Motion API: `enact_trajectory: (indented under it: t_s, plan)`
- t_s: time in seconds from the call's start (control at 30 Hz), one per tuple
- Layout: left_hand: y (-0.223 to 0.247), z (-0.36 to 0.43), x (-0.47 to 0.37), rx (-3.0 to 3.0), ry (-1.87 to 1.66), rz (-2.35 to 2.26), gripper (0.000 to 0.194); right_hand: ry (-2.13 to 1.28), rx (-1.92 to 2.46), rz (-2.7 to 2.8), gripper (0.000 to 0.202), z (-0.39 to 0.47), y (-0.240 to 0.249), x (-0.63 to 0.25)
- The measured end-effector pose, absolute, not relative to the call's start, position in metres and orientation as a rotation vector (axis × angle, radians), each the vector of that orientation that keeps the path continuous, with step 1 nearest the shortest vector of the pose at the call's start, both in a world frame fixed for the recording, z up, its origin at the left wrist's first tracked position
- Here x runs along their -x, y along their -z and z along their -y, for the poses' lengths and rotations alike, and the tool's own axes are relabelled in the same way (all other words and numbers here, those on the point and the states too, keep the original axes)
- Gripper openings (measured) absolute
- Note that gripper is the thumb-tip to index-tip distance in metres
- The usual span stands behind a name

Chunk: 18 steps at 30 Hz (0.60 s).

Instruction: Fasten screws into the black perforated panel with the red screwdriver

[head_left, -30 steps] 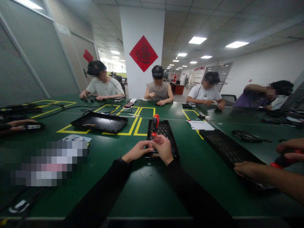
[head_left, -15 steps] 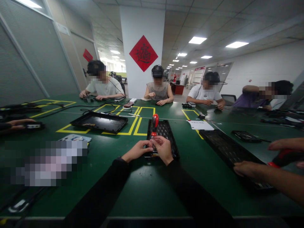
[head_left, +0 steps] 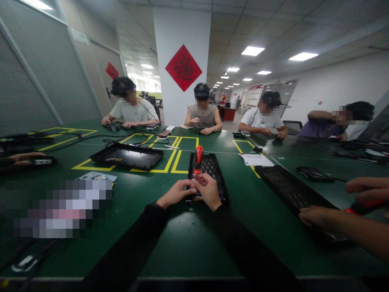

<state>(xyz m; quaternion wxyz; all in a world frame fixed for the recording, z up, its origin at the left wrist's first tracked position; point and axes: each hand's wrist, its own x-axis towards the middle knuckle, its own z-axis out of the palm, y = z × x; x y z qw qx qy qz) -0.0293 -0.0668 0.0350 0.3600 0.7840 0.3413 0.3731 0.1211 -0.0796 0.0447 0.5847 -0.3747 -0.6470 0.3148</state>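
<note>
A red and black screwdriver [head_left: 198,159] stands upright over the near part of a black slotted tray [head_left: 215,172] on the green table. The fingers of my right hand [head_left: 208,190] are closed around the screwdriver's lower part, just under the handle. Right beside it, my left hand [head_left: 179,192] has its thumb and fingertips pinched together at the tray's near left side. What the left fingertips hold, if anything, is too small to make out. The screwdriver's tip is hidden behind the fingers.
Another black tray [head_left: 129,156] lies left, by yellow tape. At right, a person's hand [head_left: 316,217] rests on a long black tray [head_left: 291,190], near a white paper [head_left: 257,160]. Several people sit across the green table [head_left: 182,251]. A pixelated object [head_left: 69,207] is at left.
The screwdriver handle has shifted very slightly to the right. My hands have barely moved. At the right edge, the other person's upper hand and red tool have changed position a little.
</note>
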Motion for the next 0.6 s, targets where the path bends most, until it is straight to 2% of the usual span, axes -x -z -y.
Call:
enact_trajectory:
  t_s: [0.33, 0.6]
  plan:
    - [-0.0331, 0.0661, 0.0268, -1.973, -0.998, -0.893, 0.020, -0.896, 0.829, 1.372, 0.018, 0.0793, -0.0483, -0.1202]
    - [-0.0424, 0.0678, 0.0325, -2.046, -0.893, -0.823, 0.021, -0.996, 0.788, 1.364, 0.025, 0.0806, -0.0483, -0.1197]
